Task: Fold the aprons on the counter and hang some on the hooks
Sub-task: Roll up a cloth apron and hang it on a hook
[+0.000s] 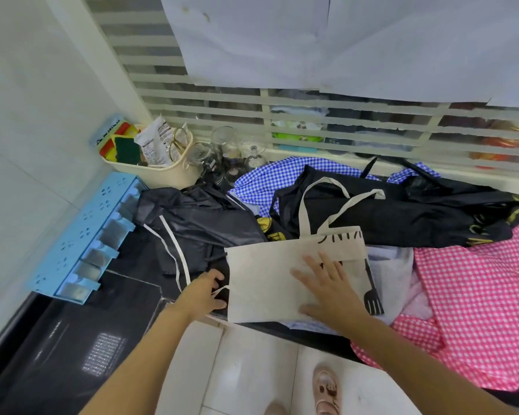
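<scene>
A beige apron (267, 274), folded into a rectangle, lies at the front edge of the dark counter (132, 259). My right hand (327, 283) rests flat on it with fingers spread. My left hand (206, 290) is at the apron's left edge, fingers curled around its thin beige strap. A black apron with white trim (198, 226) lies to the left. Behind are a black apron with yellow print (402, 217) and a blue checked apron (261, 181). A pink checked apron (474, 295) hangs over the counter's right front. A blue hook rack (81, 235) is on the left wall.
A cream basket (153, 166) with sponges, a packet and scissors stands at the back left corner, glass jars (222, 154) beside it. A slatted window runs behind the counter. A dark stove top (72, 339) sits at the lower left. White floor tiles and my feet show below.
</scene>
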Demonstrator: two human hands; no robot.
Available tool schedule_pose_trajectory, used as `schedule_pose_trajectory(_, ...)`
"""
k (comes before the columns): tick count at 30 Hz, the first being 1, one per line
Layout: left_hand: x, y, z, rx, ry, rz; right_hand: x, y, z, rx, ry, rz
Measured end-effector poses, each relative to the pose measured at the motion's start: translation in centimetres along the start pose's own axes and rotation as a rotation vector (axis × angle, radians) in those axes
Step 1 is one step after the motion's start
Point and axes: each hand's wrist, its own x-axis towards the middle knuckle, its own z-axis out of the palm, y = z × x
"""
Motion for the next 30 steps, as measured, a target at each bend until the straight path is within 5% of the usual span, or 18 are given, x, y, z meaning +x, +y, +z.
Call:
schedule_pose_trajectory(5,-1.7,-0.7,-0.3,0.135,-0.03,-0.043,0.6,0.2,0.1,-0.065,-0.336,0.145)
schedule_pose_trajectory(11,-4.6,0.7,-6.2,0.066,-0.191,-0.048,1.1,-0.5,-0.8,-0.061,-0.408,0.178)
schedule_pose_trajectory(18,-9.4,1.0,-11.8,0.311,-0.328,-0.106,1.8,-1.3,-2.1,-0.093,-0.515,0.207)
schedule_pose_trajectory(21,-9.8,2.0,-11.8,0.027,-0.245,0.027,2.1,-1.7,-2.9,-0.054,-0.564,0.222)
schedule_pose_trajectory(25,-8.2,4.7,-9.1,-0.692,-0.325,-0.022,3.2,-2.4,-3.6,0.149,-0.545,0.267)
schedule_pose_trajectory(27,-7.5,6.2,-7.5,-1.002,-0.353,-0.094,3.7,-3.5,-4.6,0.505,-0.403,0.354)
schedule_pose_trajectory(30,-6.4,7.9,-5.3,-1.447,-0.261,-0.137,3.9,-5.8,-6.6,1.425,-0.389,0.58)
